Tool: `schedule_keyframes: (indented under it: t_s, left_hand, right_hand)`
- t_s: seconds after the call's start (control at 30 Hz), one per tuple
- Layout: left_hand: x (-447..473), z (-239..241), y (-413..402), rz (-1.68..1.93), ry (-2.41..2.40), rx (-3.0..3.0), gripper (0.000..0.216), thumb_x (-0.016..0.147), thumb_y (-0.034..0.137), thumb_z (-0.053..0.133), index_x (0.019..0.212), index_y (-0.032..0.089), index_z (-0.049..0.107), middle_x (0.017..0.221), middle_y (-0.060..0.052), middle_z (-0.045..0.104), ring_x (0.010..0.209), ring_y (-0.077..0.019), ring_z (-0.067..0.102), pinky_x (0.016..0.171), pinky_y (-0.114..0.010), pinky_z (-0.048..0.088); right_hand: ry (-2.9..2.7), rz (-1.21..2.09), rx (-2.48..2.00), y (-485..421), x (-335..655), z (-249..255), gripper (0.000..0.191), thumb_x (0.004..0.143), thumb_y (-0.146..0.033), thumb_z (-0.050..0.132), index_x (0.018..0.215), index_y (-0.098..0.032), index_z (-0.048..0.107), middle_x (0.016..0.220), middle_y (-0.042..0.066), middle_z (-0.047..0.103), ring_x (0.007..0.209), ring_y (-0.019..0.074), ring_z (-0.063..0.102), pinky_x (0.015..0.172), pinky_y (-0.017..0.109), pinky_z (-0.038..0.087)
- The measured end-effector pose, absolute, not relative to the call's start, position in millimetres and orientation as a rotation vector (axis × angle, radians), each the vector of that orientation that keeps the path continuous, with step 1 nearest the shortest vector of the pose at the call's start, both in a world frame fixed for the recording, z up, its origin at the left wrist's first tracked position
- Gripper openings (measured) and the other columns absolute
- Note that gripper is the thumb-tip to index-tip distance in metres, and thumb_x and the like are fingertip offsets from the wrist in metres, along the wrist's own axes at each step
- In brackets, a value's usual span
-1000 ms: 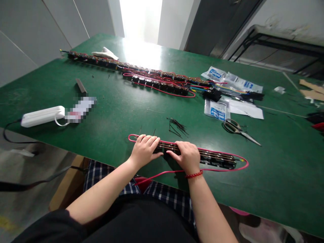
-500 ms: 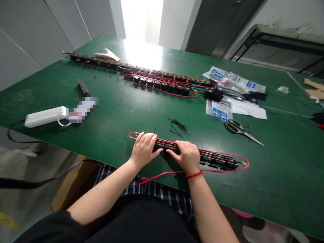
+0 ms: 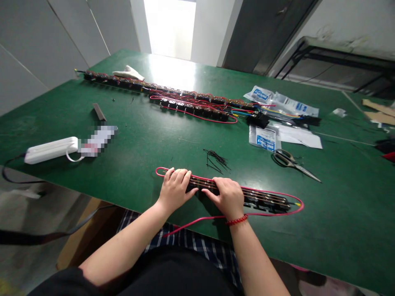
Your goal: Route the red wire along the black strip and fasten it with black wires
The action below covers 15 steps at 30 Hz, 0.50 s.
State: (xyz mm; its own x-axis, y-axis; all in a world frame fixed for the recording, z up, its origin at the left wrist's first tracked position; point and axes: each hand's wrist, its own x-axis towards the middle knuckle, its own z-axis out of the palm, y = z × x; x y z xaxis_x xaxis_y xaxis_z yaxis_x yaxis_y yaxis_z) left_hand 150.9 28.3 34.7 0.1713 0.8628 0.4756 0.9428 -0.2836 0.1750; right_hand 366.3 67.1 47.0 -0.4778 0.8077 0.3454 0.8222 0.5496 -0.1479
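Noted on green counter (image 3: 138, 139), at its near edge: long black component strip (image 3: 262, 199), ringed by red wire loop (image 3: 296, 206). Left hand (image 3: 175, 187) and right hand (image 3: 227, 195) both closed palm-down over strip's left half, gripping it. Just beyond strip: loose bundle of thin black ties (image 3: 216, 158); beyond its right end, steel scissors (image 3: 288, 159).

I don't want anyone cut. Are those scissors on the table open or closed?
Closed. The scissors lie flat on the green table, blades together in one point.

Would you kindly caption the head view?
Left hand and right hand rest on a red-wired strip on a green table.
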Motion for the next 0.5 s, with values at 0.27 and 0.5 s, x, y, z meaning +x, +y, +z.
schedule_keyframes:
  t_s: [0.27, 0.5]
  left_hand:
    - [150.1, 35.9, 29.5, -0.693, -1.711, -2.418, 0.055, 0.088, 0.056, 0.054, 0.127, 0.018, 0.056, 0.124, -0.012, 0.064, 0.116, -0.0283, 0.055, 0.111, -0.050, 0.028]
    - [149.5, 37.0, 30.5, -0.685, -1.745, -2.429, 0.054, 0.086, 0.054, 0.058, 0.128, 0.019, 0.056, 0.124, -0.010, 0.064, 0.115, -0.0273, 0.055, 0.111, -0.049, 0.028]
  right_hand:
    - [-2.433, -0.015, -1.359, 66.6, 366.2, 49.2, 0.049, 0.088, -0.061, 0.054, 0.103, -0.015, 0.064, 0.100, 0.010, 0.072, 0.091, 0.0246, 0.062, 0.083, 0.035, 0.039]
    - [-2.342, 0.205, -1.497, 71.9, 362.9, 59.3, 0.032, 0.098, -0.039, 0.041, 0.100, -0.018, 0.065, 0.095, 0.007, 0.072, 0.089, 0.0223, 0.064, 0.080, 0.034, 0.041]
